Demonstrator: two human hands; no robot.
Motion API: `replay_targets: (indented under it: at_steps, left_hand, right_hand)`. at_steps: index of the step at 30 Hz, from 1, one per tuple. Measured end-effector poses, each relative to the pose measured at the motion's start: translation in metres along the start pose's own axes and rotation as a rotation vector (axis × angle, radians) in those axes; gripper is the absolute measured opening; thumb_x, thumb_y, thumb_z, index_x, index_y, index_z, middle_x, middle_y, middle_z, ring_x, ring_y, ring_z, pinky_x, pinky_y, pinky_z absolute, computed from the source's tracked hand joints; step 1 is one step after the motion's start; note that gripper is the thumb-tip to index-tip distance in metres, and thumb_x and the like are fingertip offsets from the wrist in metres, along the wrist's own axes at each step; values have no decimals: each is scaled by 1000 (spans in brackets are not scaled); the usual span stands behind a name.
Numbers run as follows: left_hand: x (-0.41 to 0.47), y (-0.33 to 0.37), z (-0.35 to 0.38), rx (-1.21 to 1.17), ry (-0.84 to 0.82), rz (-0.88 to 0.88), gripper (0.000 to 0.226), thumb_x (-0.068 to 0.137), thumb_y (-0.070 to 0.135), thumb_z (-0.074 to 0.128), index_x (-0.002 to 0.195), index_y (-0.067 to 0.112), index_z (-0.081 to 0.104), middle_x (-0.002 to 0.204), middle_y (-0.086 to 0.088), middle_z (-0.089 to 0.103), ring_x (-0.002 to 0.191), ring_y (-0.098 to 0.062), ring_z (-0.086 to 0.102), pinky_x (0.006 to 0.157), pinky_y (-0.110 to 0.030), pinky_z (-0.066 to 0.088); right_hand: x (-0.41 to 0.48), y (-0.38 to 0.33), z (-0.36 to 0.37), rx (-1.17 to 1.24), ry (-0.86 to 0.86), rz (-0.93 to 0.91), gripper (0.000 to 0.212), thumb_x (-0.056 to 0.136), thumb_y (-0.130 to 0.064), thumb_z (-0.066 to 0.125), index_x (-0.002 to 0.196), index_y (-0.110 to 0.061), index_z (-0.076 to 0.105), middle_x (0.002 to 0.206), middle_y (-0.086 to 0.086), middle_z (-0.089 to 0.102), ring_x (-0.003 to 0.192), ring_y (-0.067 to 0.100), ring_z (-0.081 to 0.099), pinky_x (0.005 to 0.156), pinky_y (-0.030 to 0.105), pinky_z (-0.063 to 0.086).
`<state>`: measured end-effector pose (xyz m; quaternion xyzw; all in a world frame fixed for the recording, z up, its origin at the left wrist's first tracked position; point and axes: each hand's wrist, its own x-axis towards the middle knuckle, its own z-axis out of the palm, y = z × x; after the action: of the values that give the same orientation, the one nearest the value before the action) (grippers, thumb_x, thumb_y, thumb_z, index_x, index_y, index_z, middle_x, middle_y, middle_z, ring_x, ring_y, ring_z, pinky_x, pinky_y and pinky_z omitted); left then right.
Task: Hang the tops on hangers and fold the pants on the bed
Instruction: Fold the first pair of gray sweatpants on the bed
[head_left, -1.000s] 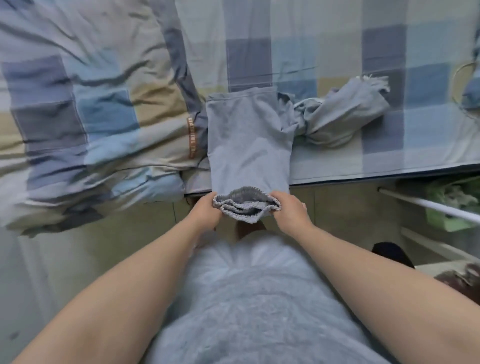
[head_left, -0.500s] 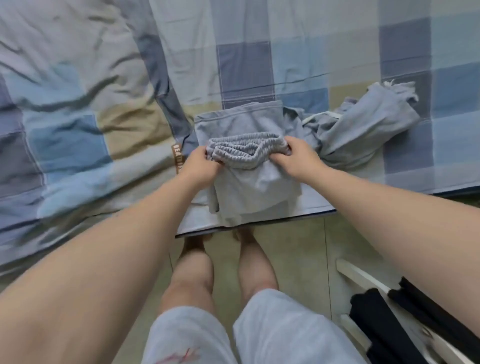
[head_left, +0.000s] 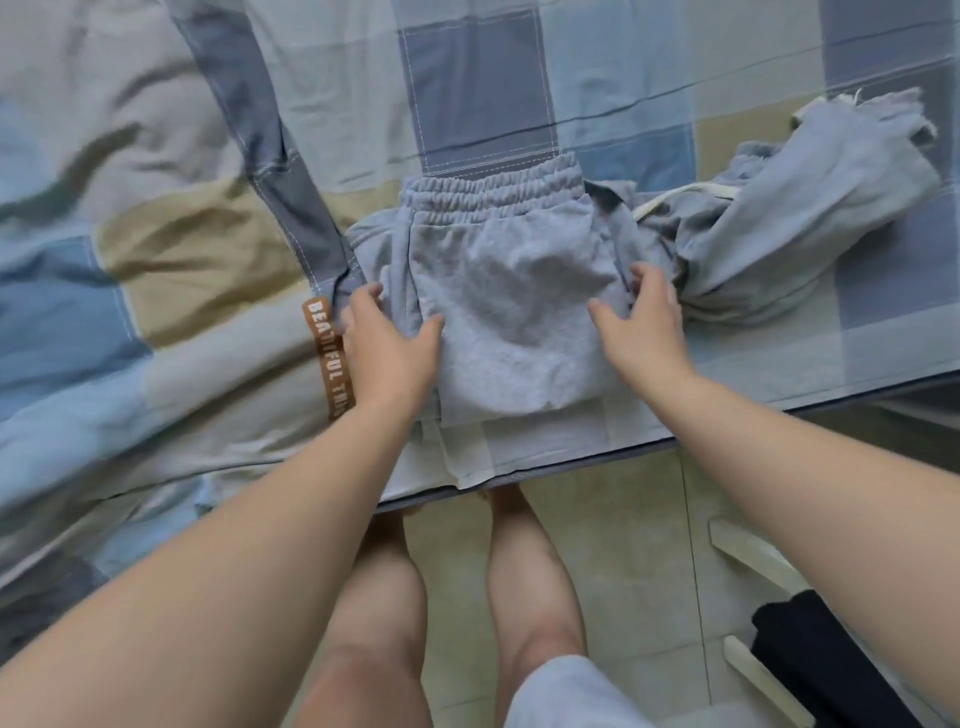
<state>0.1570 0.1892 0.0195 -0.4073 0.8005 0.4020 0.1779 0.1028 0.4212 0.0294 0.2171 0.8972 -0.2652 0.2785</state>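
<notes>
Grey pants (head_left: 511, 291) lie folded near the edge of the bed (head_left: 701, 374), elastic waistband on top at the far side. My left hand (head_left: 389, 343) rests on the left edge of the fold, fingers spread and fairly straight. My right hand (head_left: 647, 322) presses on the right edge, its fingertips at the cloth's side. A second grey garment (head_left: 810, 228) with a white drawstring lies crumpled just to the right, touching the folded pants.
A rumpled checked quilt (head_left: 135, 260) with a brown lettered label (head_left: 330, 364) covers the bed's left side. Tiled floor (head_left: 623, 545) and my legs are below the bed edge. A white rack (head_left: 753, 561) holding dark clothing (head_left: 821, 670) stands at the lower right.
The waistband end was lifted from below the bed edge and folded forward over the pants. Both hands have let go of it and now lie flat on the fold's sides.
</notes>
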Motion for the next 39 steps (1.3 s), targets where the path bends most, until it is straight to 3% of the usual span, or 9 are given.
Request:
replay_targets:
  at_steps: [4, 7, 10, 12, 20, 26, 32, 37, 39]
  left_hand:
    - [-12, -10, 10, 27, -1, -211, 83, 77, 43, 81, 139, 9, 39, 140, -11, 41, 127, -30, 47, 103, -37, 40]
    - [-6, -2, 17, 10, -42, -302, 92, 75, 48, 82, 141, 8, 33, 146, -13, 35, 130, -32, 45, 104, -41, 40]
    - [10, 8, 27, -103, -79, -376, 102, 75, 47, 83, 145, 6, 22, 150, -14, 35, 132, -34, 44, 105, -42, 40]
    - [20, 10, 30, -162, -105, -393, 104, 76, 43, 84, 146, 6, 18, 147, -13, 39, 121, -30, 48, 95, -37, 42]
    - [12, -13, 14, -243, -368, -374, 55, 83, 21, 81, 132, 11, 57, 113, -1, 67, 85, -13, 63, 67, -25, 49]
    - [-15, -28, -27, -114, -508, -497, 60, 80, 28, 84, 132, 11, 59, 121, -6, 68, 103, -29, 66, 97, -45, 53]
    - [-50, -14, -82, 15, -597, -477, 64, 80, 34, 82, 133, 10, 55, 123, -9, 66, 105, -32, 66, 98, -49, 53]
    - [-95, 3, -143, 49, -623, -437, 65, 86, 31, 77, 140, 8, 50, 125, -12, 66, 107, -33, 66, 99, -49, 52]
    - [-119, 9, -169, 25, -617, -425, 59, 87, 30, 75, 137, 8, 53, 121, -12, 68, 105, -33, 67, 98, -49, 53]
  right_hand:
    - [-7, 18, 7, -16, 59, 170, 79, 86, -47, 69, 146, -11, 33, 145, 13, 38, 132, 34, 39, 109, 47, 36]
    - [4, 17, 12, 181, -70, 325, 87, 83, -48, 75, 144, -4, 32, 146, 12, 44, 132, 32, 47, 107, 39, 40]
    - [16, 16, 17, 307, -165, 335, 89, 82, -42, 80, 145, -2, 31, 139, 5, 48, 129, 25, 51, 93, 27, 41]
    - [24, 17, 20, 368, -157, 336, 83, 80, -39, 83, 141, -2, 40, 137, 7, 54, 123, 26, 57, 96, 31, 46]
    - [14, 32, 27, 567, -397, 407, 48, 76, -28, 87, 115, -7, 67, 105, 8, 76, 90, 24, 75, 79, 36, 60]
    - [-36, 40, 17, 643, -520, 548, 32, 80, -20, 83, 107, -10, 68, 89, 7, 78, 74, 24, 76, 53, 33, 58]
    - [-106, 24, -4, 696, -501, 598, 30, 84, -21, 79, 107, -8, 66, 88, 10, 78, 74, 27, 76, 58, 35, 59]
    - [-188, -4, -30, 869, -437, 651, 38, 89, -24, 75, 119, -4, 64, 108, 16, 75, 96, 33, 73, 88, 47, 58]
    - [-228, -14, -38, 989, -391, 652, 31, 90, -22, 73, 115, -4, 65, 109, 16, 74, 92, 32, 74, 80, 44, 60]
